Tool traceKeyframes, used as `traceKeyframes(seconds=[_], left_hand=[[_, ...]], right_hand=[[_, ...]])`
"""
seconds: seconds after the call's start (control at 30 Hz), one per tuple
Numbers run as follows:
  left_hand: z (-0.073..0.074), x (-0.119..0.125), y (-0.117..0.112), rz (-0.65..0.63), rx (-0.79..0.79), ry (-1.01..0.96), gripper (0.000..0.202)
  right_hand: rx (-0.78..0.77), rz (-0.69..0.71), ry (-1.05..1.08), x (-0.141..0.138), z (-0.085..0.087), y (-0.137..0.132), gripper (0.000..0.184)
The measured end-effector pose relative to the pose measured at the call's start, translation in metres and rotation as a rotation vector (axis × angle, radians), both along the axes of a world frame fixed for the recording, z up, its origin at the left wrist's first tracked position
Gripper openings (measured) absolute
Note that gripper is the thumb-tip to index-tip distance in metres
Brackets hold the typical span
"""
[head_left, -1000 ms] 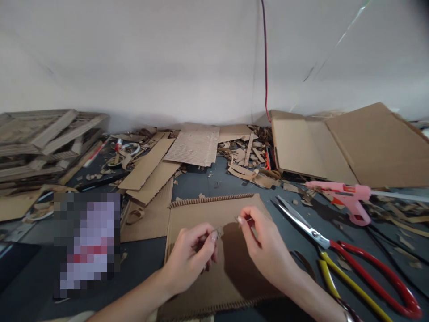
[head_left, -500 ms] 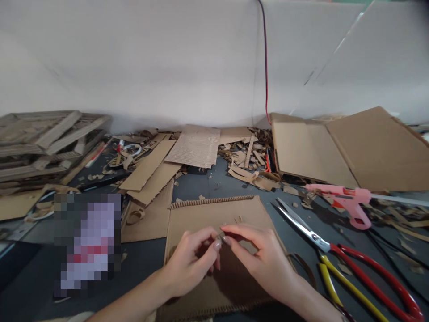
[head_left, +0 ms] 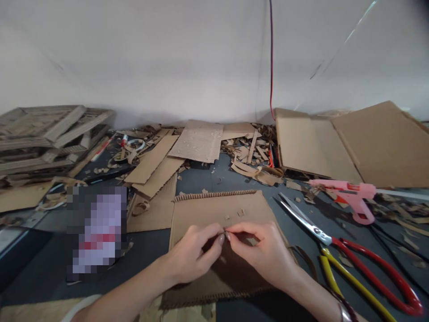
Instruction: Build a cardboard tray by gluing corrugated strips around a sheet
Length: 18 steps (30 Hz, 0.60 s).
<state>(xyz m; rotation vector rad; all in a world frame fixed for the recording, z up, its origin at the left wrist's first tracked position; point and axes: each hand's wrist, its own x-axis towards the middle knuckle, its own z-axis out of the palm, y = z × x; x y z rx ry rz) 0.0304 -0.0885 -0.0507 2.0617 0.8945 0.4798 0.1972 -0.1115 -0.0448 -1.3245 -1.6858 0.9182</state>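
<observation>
While the left hand and right hand meet at lower centre, thumb and forefinger of each are pinched narrowly; anything between them is too small to tell. Beneath them lies a cardboard panel, bearing small scraps. Red-handled scissors and a pink glue gun occupy the frame's right.
</observation>
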Motion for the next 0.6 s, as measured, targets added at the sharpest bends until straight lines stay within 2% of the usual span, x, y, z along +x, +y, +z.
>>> traceKeyframes(seconds=[0.17, 0.3, 0.4, 0.6], left_hand=[[-0.0001, 0.0021, -0.0019, -0.014, 0.008, 0.000, 0.021], [-0.0011, 0.0026, -0.0020, 0.049, -0.048, -0.026, 0.024], [-0.0019, 0.0025, -0.0012, 0.097, -0.052, -0.066, 0.023], [-0.0018, 0.0022, -0.0001, 0.084, -0.026, -0.052, 0.022]], right_hand=[[-0.024, -0.054, -0.006, -0.0006, -0.0053, 0.0013, 0.019], [0.095, -0.151, 0.016, 0.0019, -0.0034, 0.0017, 0.013], [0.129, -0.088, -0.002, 0.0029, 0.0000, 0.0001, 0.015], [0.072, 0.033, 0.018, 0.0016, -0.0020, -0.0014, 0.021]])
